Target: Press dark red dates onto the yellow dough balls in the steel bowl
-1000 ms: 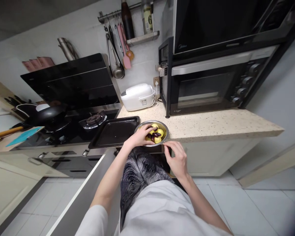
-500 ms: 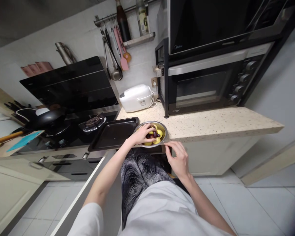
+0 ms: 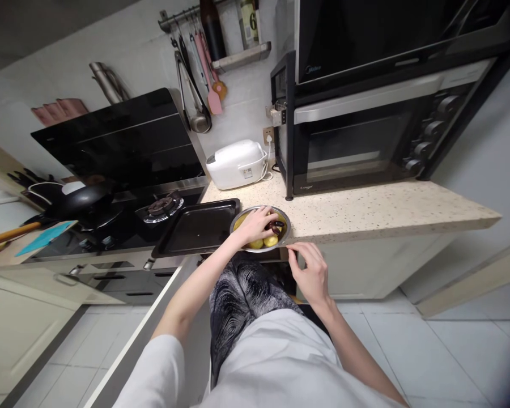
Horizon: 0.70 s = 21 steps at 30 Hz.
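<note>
A round metal bowl (image 3: 288,228) at the counter's front edge holds yellow pieces (image 3: 271,241) and glossy dark red-brown oval pieces (image 3: 275,226). My left hand (image 3: 257,224) reaches into it from the left, fingers curled over the dark pieces. Its fingertips are partly hidden, so the exact grip is unclear. Just right of the bowl, my right hand (image 3: 310,271) has thumb and forefinger pinched together close to the rim. What lies between those fingertips, if anything, is too small to make out. A black baking tray (image 3: 198,229) lies left of the bowl.
Behind the bowl stands a white appliance (image 3: 237,165) with a cord to the wall socket. An oven (image 3: 352,150) sits at the right on the speckled counter (image 3: 391,211). The stove burner (image 3: 160,205) is left, with a dark pan (image 3: 83,199) beyond it.
My left hand has shifted slightly right inside the bowl, covering more of the pieces. My right hand stays pinched near the rim. The camera view has shifted slightly.
</note>
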Motion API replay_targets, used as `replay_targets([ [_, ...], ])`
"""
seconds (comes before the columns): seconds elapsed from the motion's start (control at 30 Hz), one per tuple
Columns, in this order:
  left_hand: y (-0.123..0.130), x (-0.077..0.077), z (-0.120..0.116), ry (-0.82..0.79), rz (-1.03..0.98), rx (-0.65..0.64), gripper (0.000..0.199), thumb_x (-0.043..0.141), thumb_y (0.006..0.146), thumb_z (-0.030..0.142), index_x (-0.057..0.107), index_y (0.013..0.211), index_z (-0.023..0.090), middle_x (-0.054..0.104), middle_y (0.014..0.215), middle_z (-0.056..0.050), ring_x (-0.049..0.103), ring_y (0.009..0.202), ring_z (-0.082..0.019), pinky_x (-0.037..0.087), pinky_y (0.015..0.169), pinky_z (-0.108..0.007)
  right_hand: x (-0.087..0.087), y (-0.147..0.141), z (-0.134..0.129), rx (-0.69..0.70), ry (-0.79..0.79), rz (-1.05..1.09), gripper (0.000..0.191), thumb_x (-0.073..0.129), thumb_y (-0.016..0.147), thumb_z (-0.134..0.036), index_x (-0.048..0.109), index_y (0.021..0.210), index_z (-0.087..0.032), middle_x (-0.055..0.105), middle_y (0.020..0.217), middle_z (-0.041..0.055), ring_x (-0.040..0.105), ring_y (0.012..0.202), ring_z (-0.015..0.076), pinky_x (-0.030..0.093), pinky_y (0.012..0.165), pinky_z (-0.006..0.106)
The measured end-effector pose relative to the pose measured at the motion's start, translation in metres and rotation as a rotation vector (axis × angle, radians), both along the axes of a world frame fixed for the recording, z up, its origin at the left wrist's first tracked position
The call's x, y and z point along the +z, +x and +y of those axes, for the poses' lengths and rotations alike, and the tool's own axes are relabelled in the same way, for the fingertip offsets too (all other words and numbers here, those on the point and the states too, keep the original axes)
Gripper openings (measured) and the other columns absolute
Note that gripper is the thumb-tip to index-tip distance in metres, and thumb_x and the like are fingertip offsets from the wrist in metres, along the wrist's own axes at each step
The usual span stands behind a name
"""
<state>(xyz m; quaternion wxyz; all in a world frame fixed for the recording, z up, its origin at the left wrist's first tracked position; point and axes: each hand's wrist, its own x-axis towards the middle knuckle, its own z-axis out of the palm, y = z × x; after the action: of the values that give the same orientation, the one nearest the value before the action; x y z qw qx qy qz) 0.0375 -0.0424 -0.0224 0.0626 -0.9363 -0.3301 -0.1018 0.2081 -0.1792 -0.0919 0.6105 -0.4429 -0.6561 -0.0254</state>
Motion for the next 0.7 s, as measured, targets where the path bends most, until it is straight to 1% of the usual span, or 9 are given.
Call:
replay_targets([
  [0.07,0.001,0.0,0.001,0.017,0.0,-0.006,0.026,0.053,0.103,0.042,0.063,0.113,0.02,0.06,0.117,-0.011,0.056,0.113,-0.029,0.049,0.095,-0.041,-0.001,0.001,0.001,-0.003,-0.008,0.003,0.016,0.056,0.1,-0.014,0.069,0.096,-0.021,0.074,0.091,0.0055,0.068,0.088,0.0211,0.054,0.084,0.036],
  [0.17,0.002,-0.001,0.0,0.014,-0.045,-0.008,0.025,0.05,0.105,0.041,0.061,0.111,0.02,0.061,0.115,-0.01,0.058,0.11,-0.028,0.05,0.094,-0.04,-0.003,0.002,0.001,-0.005,-0.028,0.012,0.016,0.055,0.099,-0.015,0.07,0.095,-0.021,0.074,0.091,0.0057,0.068,0.088,0.0215,0.054,0.084,0.036],
  [0.3,0.001,-0.004,0.001,-0.034,-0.226,-0.006,0.022,0.048,0.106,0.04,0.058,0.102,0.02,0.062,0.107,-0.009,0.061,0.099,-0.024,0.05,0.089,-0.037,-0.002,0.004,0.005,0.002,-0.055,0.034,0.017,0.054,0.099,-0.015,0.07,0.095,-0.022,0.074,0.091,0.0058,0.068,0.089,0.0219,0.053,0.084,0.037],
  [0.43,0.0,-0.006,0.005,-0.099,-0.38,-0.007,0.023,0.05,0.106,0.039,0.056,0.095,0.02,0.063,0.095,-0.007,0.06,0.089,-0.022,0.05,0.083,-0.035,0.006,0.007,0.013,0.037,-0.088,0.033,0.017,0.054,0.098,-0.014,0.069,0.094,-0.022,0.074,0.092,0.0053,0.067,0.091,0.022,0.052,0.085,0.036],
  [0.5,0.0,-0.006,0.006,-0.111,-0.374,-0.04,0.025,0.052,0.105,0.04,0.057,0.092,0.02,0.062,0.093,-0.006,0.06,0.09,-0.022,0.05,0.084,-0.035,0.013,0.007,0.018,0.062,-0.119,-0.002,0.014,0.056,0.098,-0.016,0.069,0.096,-0.022,0.074,0.095,0.0057,0.067,0.094,0.0227,0.052,0.087,0.036],
  [0.6,-0.001,-0.006,0.006,-0.085,-0.31,-0.077,0.028,0.053,0.104,0.042,0.06,0.089,0.019,0.062,0.095,-0.007,0.059,0.095,-0.023,0.05,0.088,-0.037,0.023,0.003,0.026,0.079,-0.204,-0.103,0.007,0.063,0.096,-0.021,0.07,0.096,-0.021,0.073,0.098,0.0067,0.064,0.1,0.0249,0.05,0.088,0.037],
  [0.7,-0.004,-0.006,0.006,-0.048,-0.247,-0.07,0.028,0.055,0.103,0.042,0.063,0.091,0.018,0.062,0.1,-0.009,0.058,0.1,-0.025,0.05,0.092,-0.039,0.034,-0.003,0.032,0.042,-0.308,-0.224,0.003,0.07,0.093,-0.024,0.071,0.093,-0.021,0.073,0.098,0.0068,0.062,0.101,0.0271,0.049,0.086,0.038],
])
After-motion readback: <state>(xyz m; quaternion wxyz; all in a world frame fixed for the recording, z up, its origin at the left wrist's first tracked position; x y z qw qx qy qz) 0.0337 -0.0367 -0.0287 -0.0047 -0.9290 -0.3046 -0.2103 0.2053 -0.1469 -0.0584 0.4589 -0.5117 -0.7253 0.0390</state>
